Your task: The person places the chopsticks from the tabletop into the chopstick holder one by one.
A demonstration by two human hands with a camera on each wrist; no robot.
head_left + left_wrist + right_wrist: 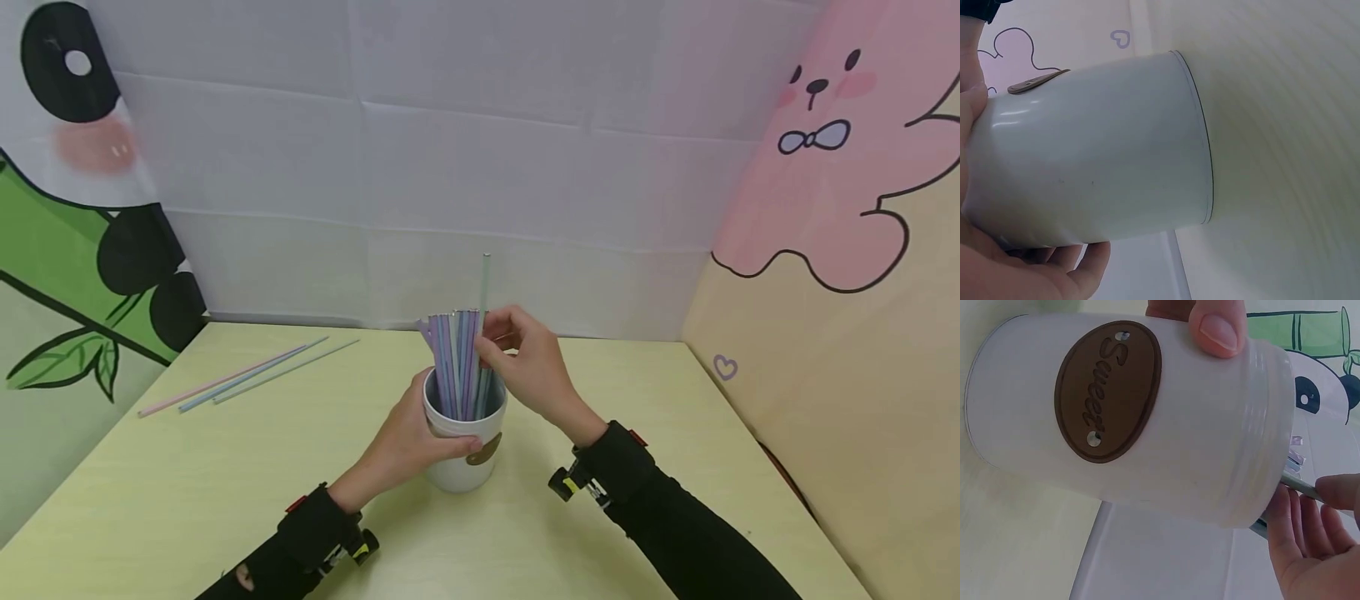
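Note:
A white cup [459, 477] stands on the table, packed with a bundle of purple, blue and pale straws [452, 358]. My left hand [408, 437] grips the cup's side, thumb across the front by a brown oval label [1109, 390] that reads "Sweet". Above the cup's right rim, my right hand [534, 362] pinches a green straw [485, 279] between thumb and fingers. This straw rises well above the others. In the left wrist view, fingertips [1094, 265] wrap the white wall of the cup, whose base meets the tabletop.
Three loose straws lie at the table's back left: a pink straw [217, 382], a blue straw [247, 377] and a grey-green straw [288, 372]. A white cloth backdrop [472, 167] hangs behind the pale yellow table [637, 392]. Walls with cartoon drawings flank both sides.

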